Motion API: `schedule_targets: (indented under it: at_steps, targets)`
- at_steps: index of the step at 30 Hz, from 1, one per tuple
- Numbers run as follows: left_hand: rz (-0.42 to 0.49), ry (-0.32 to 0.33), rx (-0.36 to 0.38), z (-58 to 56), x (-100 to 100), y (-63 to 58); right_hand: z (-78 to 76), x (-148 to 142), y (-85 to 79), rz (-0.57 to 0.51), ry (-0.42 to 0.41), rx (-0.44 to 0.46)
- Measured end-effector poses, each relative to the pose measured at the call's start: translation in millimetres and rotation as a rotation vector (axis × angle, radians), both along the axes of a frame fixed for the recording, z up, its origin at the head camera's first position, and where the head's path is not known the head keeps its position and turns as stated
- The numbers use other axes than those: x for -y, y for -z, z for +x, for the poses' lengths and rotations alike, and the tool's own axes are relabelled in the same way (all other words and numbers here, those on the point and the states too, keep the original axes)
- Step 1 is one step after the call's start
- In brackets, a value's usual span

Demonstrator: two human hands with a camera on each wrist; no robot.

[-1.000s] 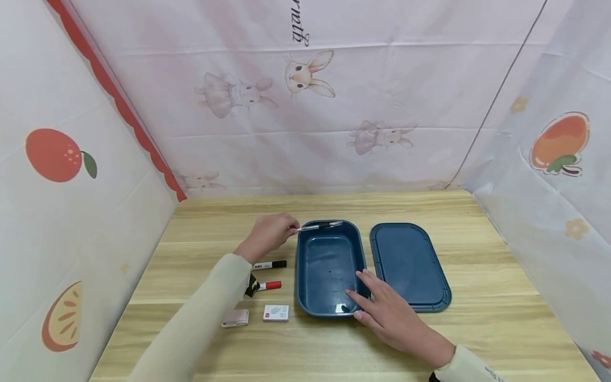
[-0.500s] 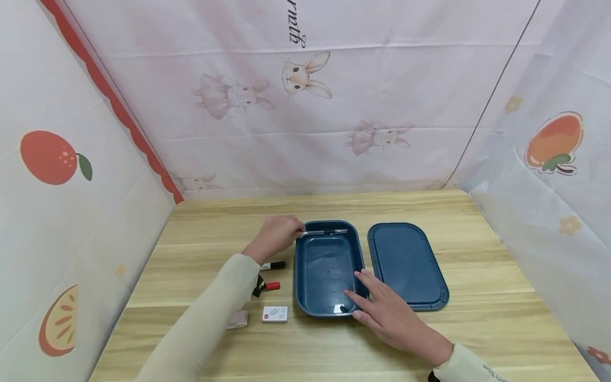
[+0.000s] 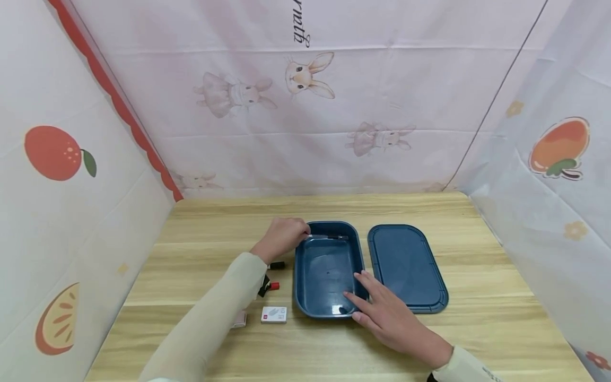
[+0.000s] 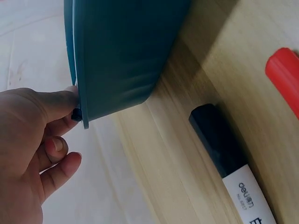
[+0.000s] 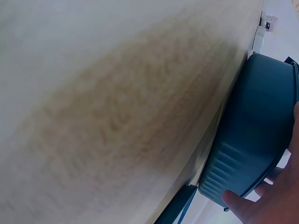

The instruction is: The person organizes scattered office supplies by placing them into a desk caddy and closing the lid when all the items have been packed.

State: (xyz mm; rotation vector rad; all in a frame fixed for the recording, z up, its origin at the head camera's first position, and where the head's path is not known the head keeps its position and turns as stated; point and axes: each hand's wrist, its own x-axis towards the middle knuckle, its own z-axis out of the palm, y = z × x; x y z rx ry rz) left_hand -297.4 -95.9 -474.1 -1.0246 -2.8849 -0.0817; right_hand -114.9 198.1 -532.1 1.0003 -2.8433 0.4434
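Note:
A dark blue plastic box (image 3: 326,276) stands uncovered on the table. At its far left corner, my left hand (image 3: 281,236) pinches a clear pen with a black grip (image 3: 329,237) between thumb and fingers. The pen lies crosswise inside the box along the far wall; its left end is mostly hidden by the fingers. In the left wrist view, a dark pen end (image 4: 76,114) pokes out below the thumb, right at the rim. My right hand (image 3: 393,321) rests on the near right rim with fingers spread and straight, fingertips inside, thumb against the outer wall (image 5: 254,121).
The matching blue lid (image 3: 408,268) lies flat to the right of the box. Left of it are a black-capped marker (image 3: 277,265), a red-capped marker (image 3: 274,286), a small white printed box (image 3: 274,314) and a pale pink object (image 3: 240,319), partly hidden by the left sleeve.
My left hand has moved right to the box's corner, carrying the pen lower inside along the far wall. The left sleeve now covers more of the markers. My right hand has stayed put.

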Motion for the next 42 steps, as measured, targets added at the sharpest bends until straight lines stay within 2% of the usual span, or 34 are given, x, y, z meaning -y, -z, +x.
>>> schedule_targets:
  at_steps: [14, 18, 24, 33, 42]
  targets:
    - [-0.080, 0.022, -0.136, -2.7, -13, 4.5, 1.4, 0, -1.5, -0.033, -0.008, 0.018]
    - [-0.082, 0.040, -0.191, -0.4, -16, 5.6, 0.9, 0, -2.1, -0.038, -0.005, 0.028]
    - [-0.069, 0.039, -0.216, 2.7, -18, 7.9, 0.7, 0, -4.3, -0.034, -0.003, 0.002]
    - [-0.084, -0.001, -0.094, 4.2, -18, 7.3, 0.8, 1, -5.5, -0.038, 0.010, 0.054]
    - [-0.109, -0.038, -0.062, 3.0, -17, 10.2, -0.4, 1, -6.2, -0.038, 0.008, 0.065]
